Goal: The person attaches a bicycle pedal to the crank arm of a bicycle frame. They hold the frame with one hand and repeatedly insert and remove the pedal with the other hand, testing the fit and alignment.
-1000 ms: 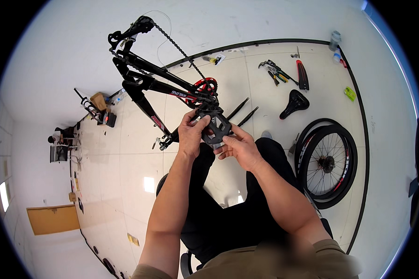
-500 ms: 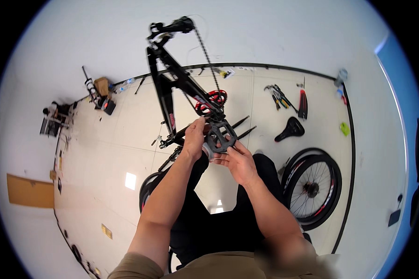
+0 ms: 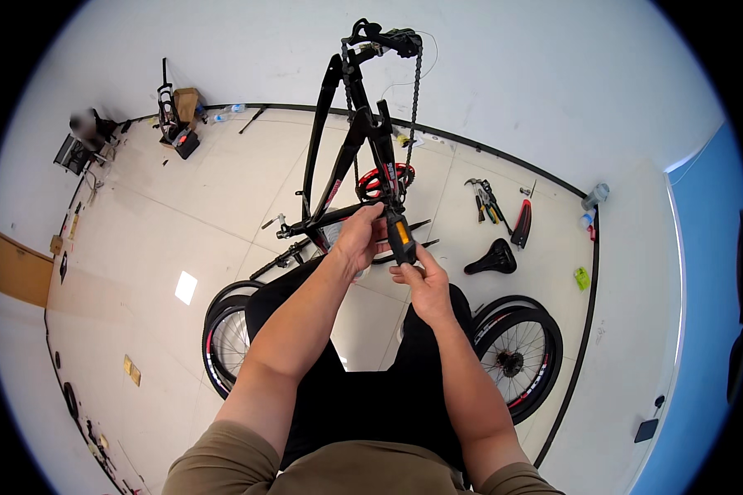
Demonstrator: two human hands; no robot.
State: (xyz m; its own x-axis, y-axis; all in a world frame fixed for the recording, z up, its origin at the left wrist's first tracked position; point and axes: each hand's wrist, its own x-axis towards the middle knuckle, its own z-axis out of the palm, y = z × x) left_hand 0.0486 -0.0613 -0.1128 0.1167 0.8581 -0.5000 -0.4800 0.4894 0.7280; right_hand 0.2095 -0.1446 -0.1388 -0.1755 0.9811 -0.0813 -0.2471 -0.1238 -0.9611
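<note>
A black bicycle pedal point(image 3: 401, 234) with an orange reflector is turned edge-on between my hands, beside the crank of a black bike frame point(image 3: 348, 147). My right hand point(image 3: 425, 285) pinches the pedal's near end between thumb and fingers. Closed at its inner end, close to the crank, is my left hand point(image 3: 359, 238); some of its fingers are hidden behind the pedal. The red chainring point(image 3: 373, 183) sits just beyond, with the chain point(image 3: 415, 107) running up from it to the derailleur point(image 3: 400, 41).
Wheels lie on the floor to the right point(image 3: 516, 363) and left point(image 3: 227, 338) of my legs. A black saddle point(image 3: 492, 257), a red-and-black fender point(image 3: 522, 223) and hand tools point(image 3: 487, 201) lie at the right. Far left stand a box point(image 3: 187, 105) and a chair point(image 3: 74, 154).
The pedal has turned from its flat, open face to its reflector edge. The frame's upper end has swung to the right, and my view has shifted.
</note>
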